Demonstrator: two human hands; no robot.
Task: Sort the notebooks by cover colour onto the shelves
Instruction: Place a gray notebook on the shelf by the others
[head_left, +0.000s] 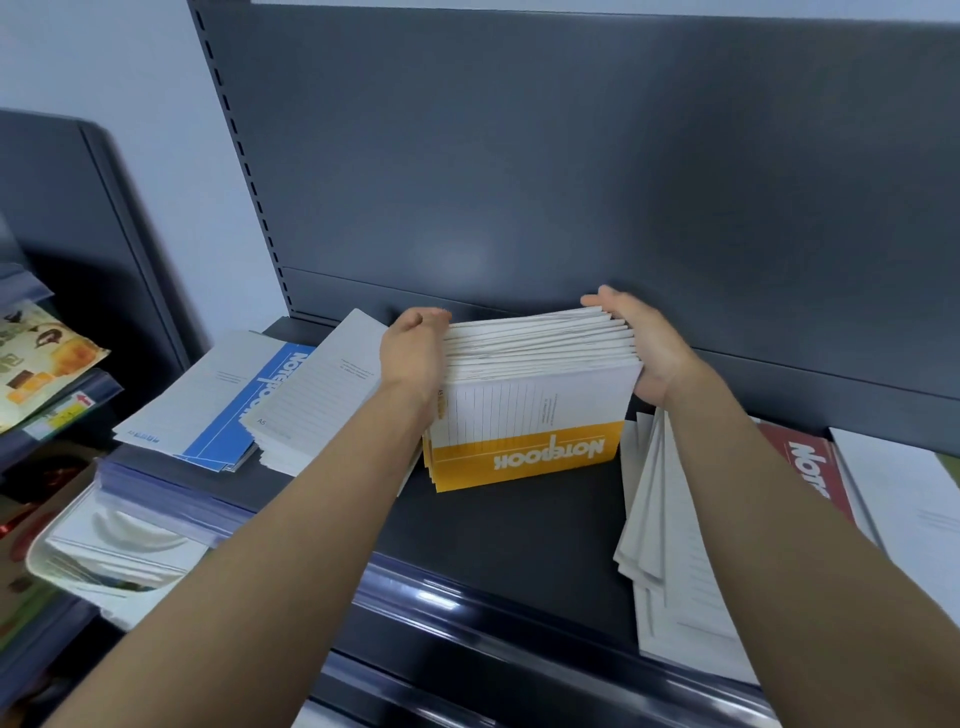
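A stack of yellow-and-white notebooks (530, 415) stands on edge on the dark shelf (509, 530), its yellow band with "NOTEBOOK" upside down toward me. My left hand (413, 348) grips the stack's left side and my right hand (641, 343) grips its right side, fingers curled over the top edges. Blue notebooks (244, 410) lie flat at the left under a fanned white pile (322, 395). A red notebook (813, 467) lies at the right, partly behind my right forearm.
A fan of white-backed notebooks (670, 545) lies at the shelf's right front. More white covers (904, 504) sit at the far right. The dark back panel (571, 182) rises behind. A neighbouring rack at the left holds plastic sleeves (156, 504) and printed sheets (41, 358).
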